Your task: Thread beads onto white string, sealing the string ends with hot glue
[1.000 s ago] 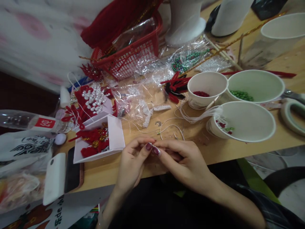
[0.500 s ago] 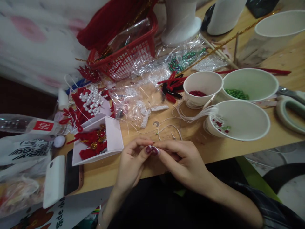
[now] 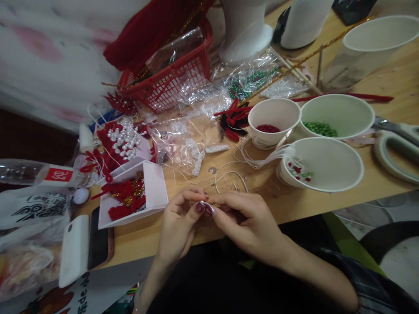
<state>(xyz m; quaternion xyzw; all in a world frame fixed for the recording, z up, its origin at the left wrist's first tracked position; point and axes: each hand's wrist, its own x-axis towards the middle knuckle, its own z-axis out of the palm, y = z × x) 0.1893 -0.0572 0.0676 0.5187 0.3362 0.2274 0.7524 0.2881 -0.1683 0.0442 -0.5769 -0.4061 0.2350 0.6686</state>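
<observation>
- Head view: the left hand (image 3: pixel 178 222) and the right hand (image 3: pixel 253 229) are brought together over the near edge of the table (image 3: pixel 301 203), thumbs touching or nearly so.
- Both hands are closed in a fingertip pinch; whether something small is gripped cannot be told, since the meeting point is covered by the fingers.
- Just beyond the fingertips, a thin white cord (image 3: pixel 225 172) is laid in a loose loop; whether it is joined to anything in the fingers cannot be seen.
- On the right, red beads (image 3: pixel 267 128), green beads (image 3: pixel 321 129) and mixed beads (image 3: pixel 299 171) are held in separate cups, with white threads (image 3: pixel 262 162) draped over the nearest cup's rim.
- On the left, red and gold pieces (image 3: pixel 127 196) are contained in a white box (image 3: pixel 156 185).
- The step in hand is judged to be fine two-handed fingertip work; for the next move, steady, light pressure and close alignment seem to be called for.
</observation>
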